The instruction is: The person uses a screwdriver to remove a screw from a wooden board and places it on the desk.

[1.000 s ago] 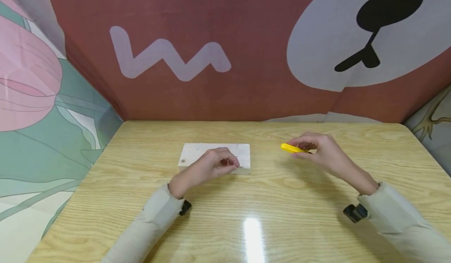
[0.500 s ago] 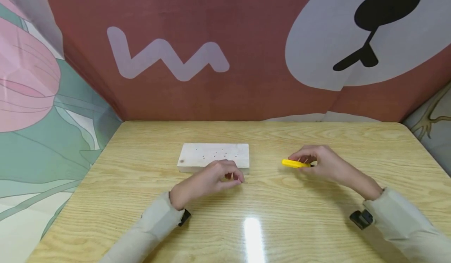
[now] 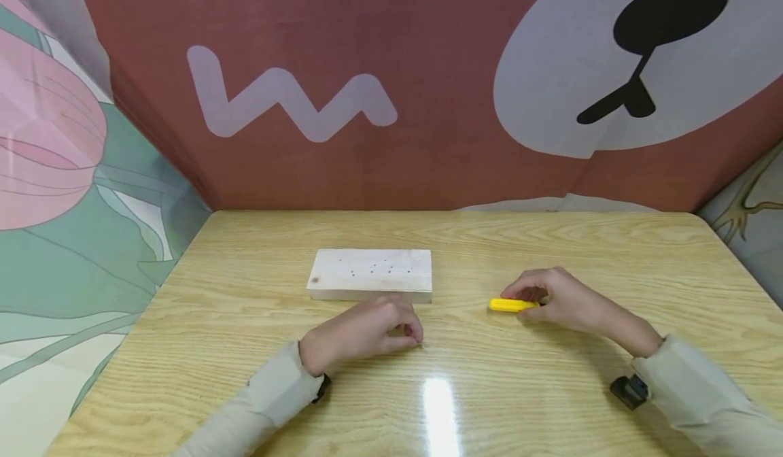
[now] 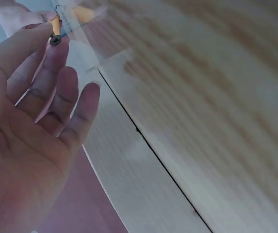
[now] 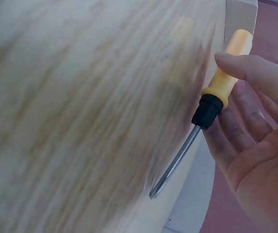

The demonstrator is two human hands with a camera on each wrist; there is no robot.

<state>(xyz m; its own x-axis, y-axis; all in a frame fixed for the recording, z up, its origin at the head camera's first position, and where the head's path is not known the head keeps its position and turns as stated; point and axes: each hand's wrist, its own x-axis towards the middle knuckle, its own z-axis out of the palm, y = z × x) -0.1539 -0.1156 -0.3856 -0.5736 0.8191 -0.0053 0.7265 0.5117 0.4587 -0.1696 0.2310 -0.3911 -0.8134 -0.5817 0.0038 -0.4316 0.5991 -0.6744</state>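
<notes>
Near the table's middle my left hand [image 3: 370, 331] is lowered just in front of a pale wooden block [image 3: 361, 277]. Its thumb and index finger pinch a small screw, whose dark cross-slotted head [image 4: 56, 41] shows in the left wrist view. To the right, my right hand [image 3: 569, 302] holds a screwdriver [image 5: 217, 90] by its yellow handle [image 3: 510, 305], low over the table. The right wrist view shows its black collar [image 5: 209, 109] and the bare metal shaft [image 5: 176, 160], which points away from the block. Several small dark holes or dots mark the block's top.
The wood-grain table [image 3: 489, 389] has a bright light reflection [image 3: 442, 416] near its front. Behind it rises a red-brown printed cloth [image 3: 428, 171], and a flowered cloth [image 3: 55, 273] hangs on the left. A black wrist device [image 3: 629, 391] sits below the right sleeve.
Both hands have come down and nearer to me. My left hand has moved off the block with the screw, uncovering its top. My right hand has lowered the screwdriver toward the table.
</notes>
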